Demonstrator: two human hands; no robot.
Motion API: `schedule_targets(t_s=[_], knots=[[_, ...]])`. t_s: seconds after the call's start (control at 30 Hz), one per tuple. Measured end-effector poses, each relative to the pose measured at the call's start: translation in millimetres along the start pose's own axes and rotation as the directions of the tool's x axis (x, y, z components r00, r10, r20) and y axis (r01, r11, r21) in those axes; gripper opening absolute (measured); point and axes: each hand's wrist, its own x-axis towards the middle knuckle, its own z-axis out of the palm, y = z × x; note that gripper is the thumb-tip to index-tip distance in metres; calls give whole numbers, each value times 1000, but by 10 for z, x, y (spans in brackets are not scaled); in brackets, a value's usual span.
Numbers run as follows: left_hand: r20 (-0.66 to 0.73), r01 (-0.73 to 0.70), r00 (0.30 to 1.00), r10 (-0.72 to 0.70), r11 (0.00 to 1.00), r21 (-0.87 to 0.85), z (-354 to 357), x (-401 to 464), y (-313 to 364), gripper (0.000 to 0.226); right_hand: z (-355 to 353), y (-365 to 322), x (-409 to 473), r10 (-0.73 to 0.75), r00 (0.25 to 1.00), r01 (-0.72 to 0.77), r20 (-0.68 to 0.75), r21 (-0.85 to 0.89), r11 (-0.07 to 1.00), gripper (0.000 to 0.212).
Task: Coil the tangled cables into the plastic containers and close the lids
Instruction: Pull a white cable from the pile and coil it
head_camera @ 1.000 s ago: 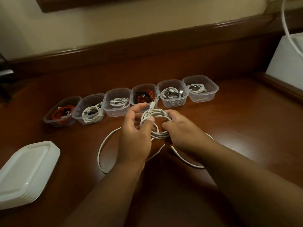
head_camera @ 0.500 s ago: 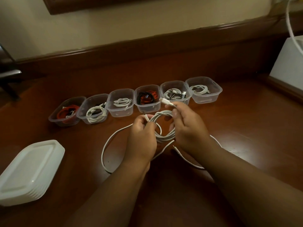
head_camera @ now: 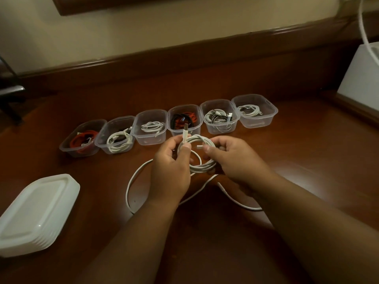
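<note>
A white cable [head_camera: 202, 167] is partly wound into a small coil between my hands above the wooden table [head_camera: 297, 156]. My left hand [head_camera: 170, 171] grips the coil's left side, with the USB plug [head_camera: 185, 133] sticking up past its thumb. My right hand [head_camera: 231, 160] grips the coil's right side. The rest of the cable trails in loose loops [head_camera: 131, 181] on the table under my arms. Behind the hands stands a row of several clear plastic containers [head_camera: 150, 138], lids off, each with coiled cables inside.
A stack of white lids [head_camera: 34, 214] lies at the front left. A white box [head_camera: 361, 78] with a white cord [head_camera: 364, 27] stands at the far right. A raised wooden ledge [head_camera: 184, 56] runs along the wall behind the containers.
The plug end has passed from my right hand to my left, which now holds it upright. My right hand moved down onto the coil's right side.
</note>
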Motion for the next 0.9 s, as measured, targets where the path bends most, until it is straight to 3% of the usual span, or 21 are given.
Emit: schedule_targets(t_s=[0.1,0.2,0.33,0.53,0.67,0.77,0.9], knots=[[-6,1,1000,-1,999,43,-8,50,-58,24,-49,-20,18,95,993,-100,66,84,991,6],[41,23,999,-27,994,103,-21,63,-45,27,-94,-23,18,114,992,-116,61,36,993,6],[80,10,997,-23,987,163,-42,51,-13,25,-122,-40,6,9,1000,-11,-23,-100,995,4],[61,-10,998,0,986,164,18,91,65,14,-226,-97,3,-40,987,24,-154,-106,994,12],[172,-79,984,39,971,228,239,258,233,32,-485,-216,175,-62,952,29,-300,-113,993,12],[279,-217,953,117,907,360,472,478,335,42,-801,-304,368,-74,915,19,-396,-141,990,11],[463,-430,870,170,724,540,879,764,306,50,-1269,-330,669,-82,872,-44,-483,-245,968,8]])
